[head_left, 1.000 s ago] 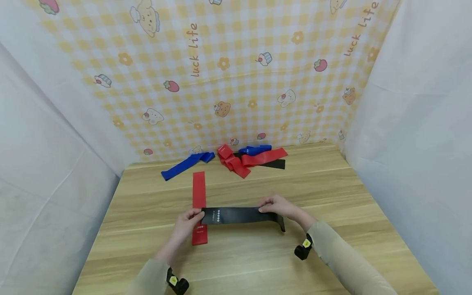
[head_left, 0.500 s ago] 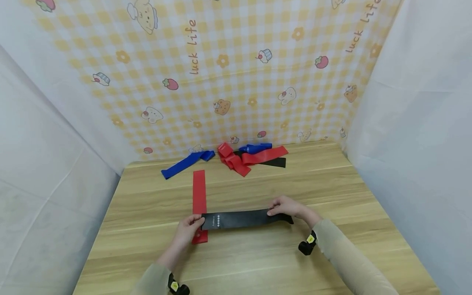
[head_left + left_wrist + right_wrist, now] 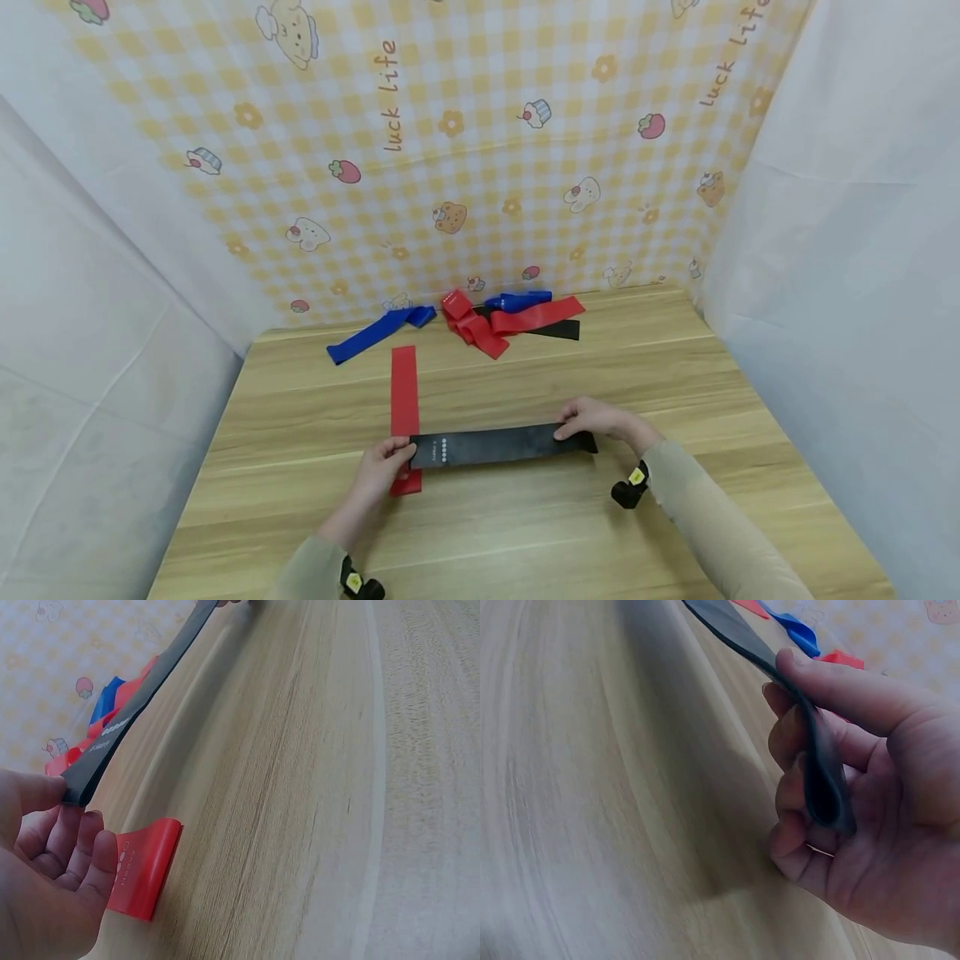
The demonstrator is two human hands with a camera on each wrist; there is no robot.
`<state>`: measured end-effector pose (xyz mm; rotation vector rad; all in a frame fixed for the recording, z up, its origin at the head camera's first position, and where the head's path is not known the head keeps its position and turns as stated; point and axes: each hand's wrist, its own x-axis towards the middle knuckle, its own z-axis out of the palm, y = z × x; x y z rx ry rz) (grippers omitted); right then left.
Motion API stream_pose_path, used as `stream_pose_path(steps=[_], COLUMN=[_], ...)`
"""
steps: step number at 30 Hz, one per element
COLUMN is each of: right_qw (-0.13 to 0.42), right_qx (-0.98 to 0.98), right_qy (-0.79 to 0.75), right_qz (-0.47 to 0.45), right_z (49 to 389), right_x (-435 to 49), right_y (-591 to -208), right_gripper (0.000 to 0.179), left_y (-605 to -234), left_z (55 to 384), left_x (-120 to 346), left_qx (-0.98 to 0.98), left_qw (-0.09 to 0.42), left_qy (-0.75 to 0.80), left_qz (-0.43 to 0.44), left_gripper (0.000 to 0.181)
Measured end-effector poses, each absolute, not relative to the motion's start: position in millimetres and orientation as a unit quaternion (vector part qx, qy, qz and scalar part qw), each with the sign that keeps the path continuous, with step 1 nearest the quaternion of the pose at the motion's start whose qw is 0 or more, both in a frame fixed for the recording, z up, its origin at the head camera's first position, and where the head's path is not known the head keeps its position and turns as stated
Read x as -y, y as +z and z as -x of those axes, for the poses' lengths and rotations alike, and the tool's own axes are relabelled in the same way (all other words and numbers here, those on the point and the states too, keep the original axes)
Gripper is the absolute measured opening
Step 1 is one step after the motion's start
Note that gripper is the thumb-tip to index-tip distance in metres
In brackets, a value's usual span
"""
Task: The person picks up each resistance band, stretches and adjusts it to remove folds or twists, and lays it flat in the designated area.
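A black resistance band with white dots and print is stretched out flat between both hands, above the table. My left hand pinches its printed end between thumb and fingers. Near the other end, my right hand grips it, thumb on top; the looped tip lies against the curled fingers in the right wrist view. Under the black band's left end lies a red resistance band, flat and lengthwise on the table. Its end marked "Heavy" shows below the left hand in the left wrist view.
At the back of the wooden table, a blue band lies to the left. Beside it is a heap of red bands, another blue band and a black one. A checked cloth hangs behind.
My right hand has slid rightward along the black band toward its end, and the drooping tail has shortened. The left hand and band have come slightly nearer. The other bands stay put.
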<state>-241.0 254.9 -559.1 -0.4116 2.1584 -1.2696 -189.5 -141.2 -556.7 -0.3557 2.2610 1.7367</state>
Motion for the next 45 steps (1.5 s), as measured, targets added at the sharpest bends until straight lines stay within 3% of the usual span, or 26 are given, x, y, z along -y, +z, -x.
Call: stream_pose_path(steps=[8,18,27,33,38,42,45], right_qw=[0.330,0.361,0.401,0.358,0.298,0.255,0.227], right_qx=[-0.764,-0.730,-0.672,-0.692,-0.729,-0.751,-0.761], right_qy=[-0.533,-0.571,-0.619,-0.623,-0.616,-0.610,-0.607], right_qz=[0.150,0.103,0.075,0.063,0.030,0.010,0.005], right_z=[244.1,248.7,261.2,273.7,284.1,293.3,302.1], right_x=[-269.8,-282.9,-284.4,-278.3,-268.7,-257.9,-249.8], right_y=[-559.4,-554.3,-549.2,-544.5,-541.5,-537.6,-534.9], right_gripper=[0.014,0.040,0.023,0.004,0.006,0.042,0.052], left_y=[-555.8,-551.5,-552.3,-551.3,-551.5,-554.1,-555.9], left_z=[187.5,189.0,188.2,184.1,181.1,179.5,178.7], left_x=[143.5,149.9,155.6,160.2,162.7,164.3,163.7], left_qx=[-0.764,-0.786,-0.797,-0.781,-0.783,-0.788,-0.794], left_qw=[0.125,0.129,0.133,0.147,0.153,0.155,0.160], left_qy=[0.622,0.598,0.590,0.604,0.595,0.583,0.571], left_qz=[0.115,0.092,0.003,-0.056,-0.094,-0.122,-0.133], left_gripper=[0.026,0.030,0.045,0.050,0.045,0.038,0.031])
